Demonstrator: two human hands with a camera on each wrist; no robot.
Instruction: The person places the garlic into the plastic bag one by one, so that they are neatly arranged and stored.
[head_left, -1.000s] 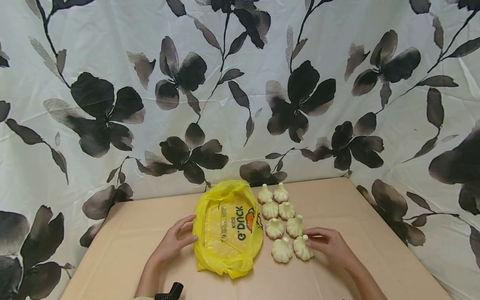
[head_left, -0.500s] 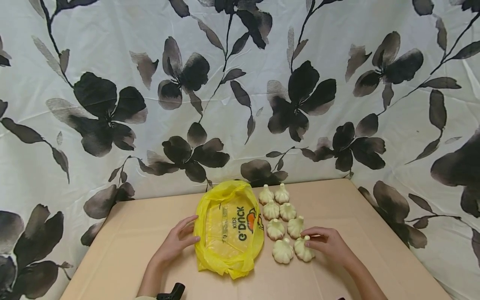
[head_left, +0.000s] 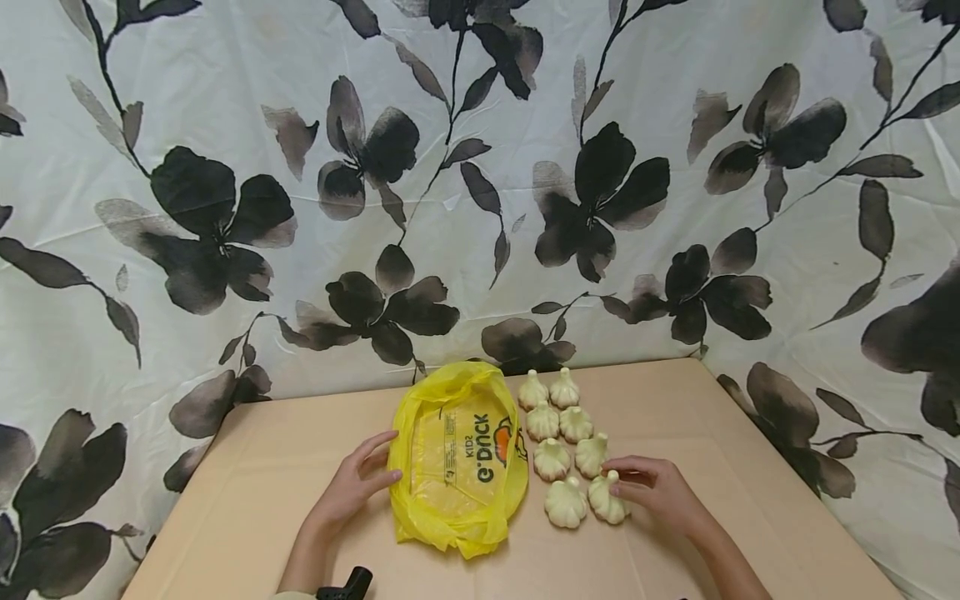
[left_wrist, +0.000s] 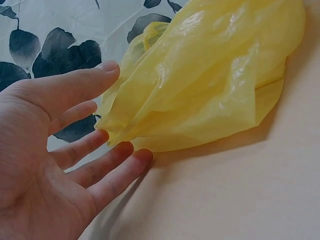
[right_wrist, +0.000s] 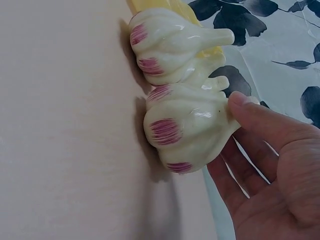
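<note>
A yellow plastic bag (head_left: 457, 467) printed with lettering and a duck logo lies on the tabletop, its crumpled rim raised around the middle. My left hand (head_left: 358, 479) is at the bag's left side with fingers loosely extended; in the left wrist view, the fingertips (left_wrist: 142, 156) are right at the bag's lower edge. To the right of the bag, several glossy, cream garlic bulbs (head_left: 565, 502) stand in two columns. My right hand (head_left: 660, 492) pinches the neck of the nearest right garlic bulb (right_wrist: 187, 127), thumb in front and fingers behind. Pink streaks mark this bulb's base.
The tan tabletop (head_left: 750, 467) narrows towards a white cloth (head_left: 480, 208) with dark flowers, which hangs behind and along the right side. A black device (head_left: 345, 583) sits at the left wrist.
</note>
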